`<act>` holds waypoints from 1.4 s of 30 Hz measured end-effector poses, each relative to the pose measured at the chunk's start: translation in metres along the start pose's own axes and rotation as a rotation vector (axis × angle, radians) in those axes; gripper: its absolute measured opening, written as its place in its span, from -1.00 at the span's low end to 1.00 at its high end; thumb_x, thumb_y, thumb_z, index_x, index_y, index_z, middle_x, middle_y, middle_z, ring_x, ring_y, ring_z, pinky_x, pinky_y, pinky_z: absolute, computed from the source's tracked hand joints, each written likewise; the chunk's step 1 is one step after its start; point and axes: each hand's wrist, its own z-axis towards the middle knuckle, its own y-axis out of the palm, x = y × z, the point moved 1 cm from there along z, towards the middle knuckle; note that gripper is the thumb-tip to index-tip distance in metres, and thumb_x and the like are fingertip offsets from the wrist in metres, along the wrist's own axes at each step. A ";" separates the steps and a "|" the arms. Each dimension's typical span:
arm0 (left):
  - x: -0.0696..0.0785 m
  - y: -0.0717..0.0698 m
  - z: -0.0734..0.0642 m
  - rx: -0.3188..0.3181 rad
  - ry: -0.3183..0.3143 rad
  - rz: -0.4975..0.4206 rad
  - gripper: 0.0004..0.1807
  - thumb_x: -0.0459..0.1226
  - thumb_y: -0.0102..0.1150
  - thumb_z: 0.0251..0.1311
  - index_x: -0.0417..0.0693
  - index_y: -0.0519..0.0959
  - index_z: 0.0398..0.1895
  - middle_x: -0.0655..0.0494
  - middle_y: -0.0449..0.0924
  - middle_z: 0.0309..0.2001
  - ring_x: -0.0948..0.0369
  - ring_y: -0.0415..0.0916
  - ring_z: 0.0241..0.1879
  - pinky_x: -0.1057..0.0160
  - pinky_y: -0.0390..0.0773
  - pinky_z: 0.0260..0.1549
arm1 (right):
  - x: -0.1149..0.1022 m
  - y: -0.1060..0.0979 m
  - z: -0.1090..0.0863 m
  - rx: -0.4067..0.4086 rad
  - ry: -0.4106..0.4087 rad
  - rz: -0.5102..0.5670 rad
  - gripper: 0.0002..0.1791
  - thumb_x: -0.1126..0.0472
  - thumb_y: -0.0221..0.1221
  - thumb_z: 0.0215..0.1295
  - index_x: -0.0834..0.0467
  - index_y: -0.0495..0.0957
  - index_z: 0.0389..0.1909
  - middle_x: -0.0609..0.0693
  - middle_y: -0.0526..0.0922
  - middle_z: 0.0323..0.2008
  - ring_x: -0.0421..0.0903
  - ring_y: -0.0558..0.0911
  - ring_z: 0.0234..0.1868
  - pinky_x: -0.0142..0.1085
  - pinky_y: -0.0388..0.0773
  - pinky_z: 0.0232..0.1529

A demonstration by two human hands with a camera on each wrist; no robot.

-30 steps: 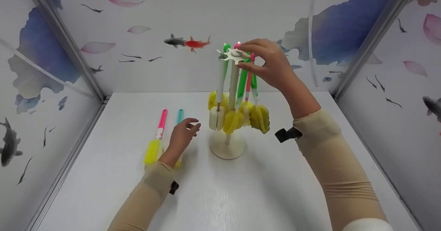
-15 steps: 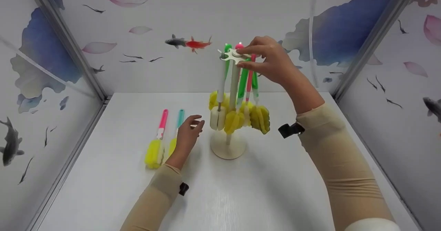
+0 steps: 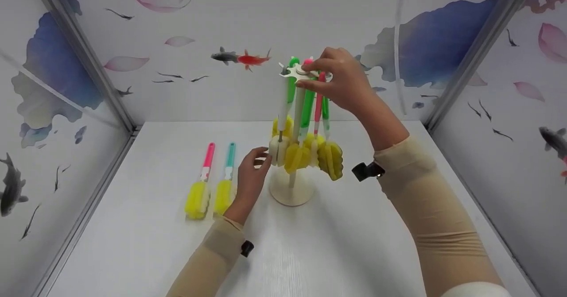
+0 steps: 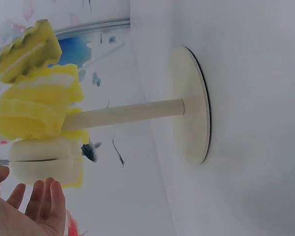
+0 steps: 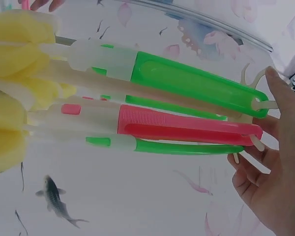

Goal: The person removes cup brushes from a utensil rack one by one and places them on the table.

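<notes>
Now the loose-fingered left hand (image 3: 251, 176) has reached the white cylindrical sponge (image 3: 278, 152) mid-frame; the right hand (image 3: 342, 79) still pinches the cream round-based stand (image 3: 291, 194).

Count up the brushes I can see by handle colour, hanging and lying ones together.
Green handles: 3, all hanging
Pink handles: 3, two hanging, one lying
Teal handle: 1, lying
White handle: 1, hanging
Total: 8 visible
</notes>
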 end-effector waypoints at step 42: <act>0.062 0.031 -0.004 0.123 0.512 0.308 -0.46 -0.29 0.31 0.22 -0.10 0.36 0.24 0.02 0.45 0.14 0.15 0.42 0.13 0.29 0.39 0.18 | -0.030 0.024 -0.005 0.237 0.092 -0.343 -0.35 -0.39 0.12 0.20 0.09 0.70 -0.05 0.12 0.55 -0.26 0.06 0.47 -0.19 -0.15 0.59 -0.25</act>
